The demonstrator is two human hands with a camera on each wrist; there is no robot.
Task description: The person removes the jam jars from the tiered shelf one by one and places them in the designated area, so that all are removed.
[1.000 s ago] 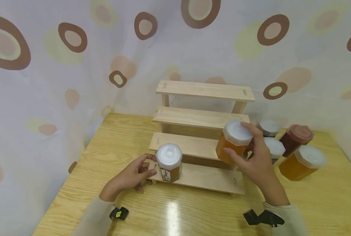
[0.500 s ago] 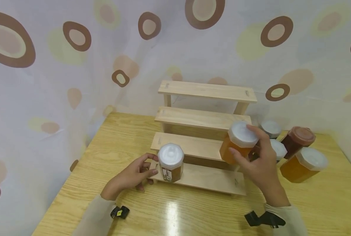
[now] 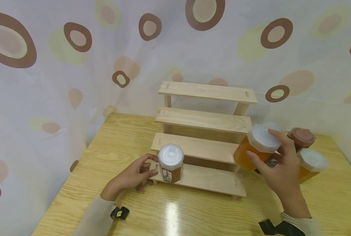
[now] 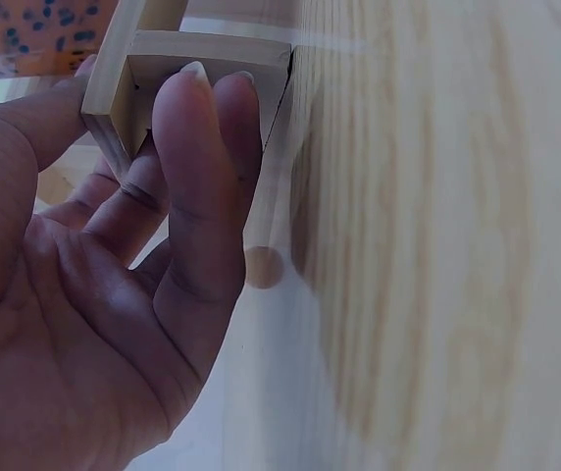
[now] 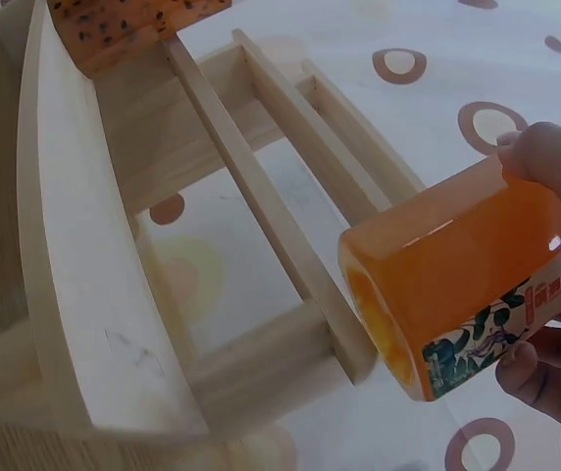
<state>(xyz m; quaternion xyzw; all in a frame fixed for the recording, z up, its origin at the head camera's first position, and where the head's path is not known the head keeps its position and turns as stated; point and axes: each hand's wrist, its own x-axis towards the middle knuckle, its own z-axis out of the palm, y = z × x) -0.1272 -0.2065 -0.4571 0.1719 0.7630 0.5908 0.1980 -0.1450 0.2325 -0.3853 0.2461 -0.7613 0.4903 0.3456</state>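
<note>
A stepped wooden rack (image 3: 203, 119) of several shelves stands on the table. My left hand (image 3: 134, 175) grips the left end of its lowest shelf, thumb above and fingers curled under the board (image 4: 212, 47). Close by, a white-lidded jar (image 3: 171, 164) with dark specks in its orange-brown contents stands on that shelf. My right hand (image 3: 284, 173) holds a many-sided jar of clear orange contents (image 3: 247, 154) by its lid and side. That jar is tilted in the air at the rack's right end; its floral label (image 5: 477, 343) faces the right wrist camera.
Beyond the right hand stand a dark red jar with a reddish lid (image 3: 301, 137) and an orange jar with a white lid (image 3: 314, 160). Another pale lid (image 3: 271, 126) is mostly hidden behind the held jar. A patterned cloth (image 3: 193, 49) hangs behind the table.
My right hand has carried the orange jar rightward, off the front of the shelves, and it now covers jars behind it. The left hand and the speckled jar have stayed in place.
</note>
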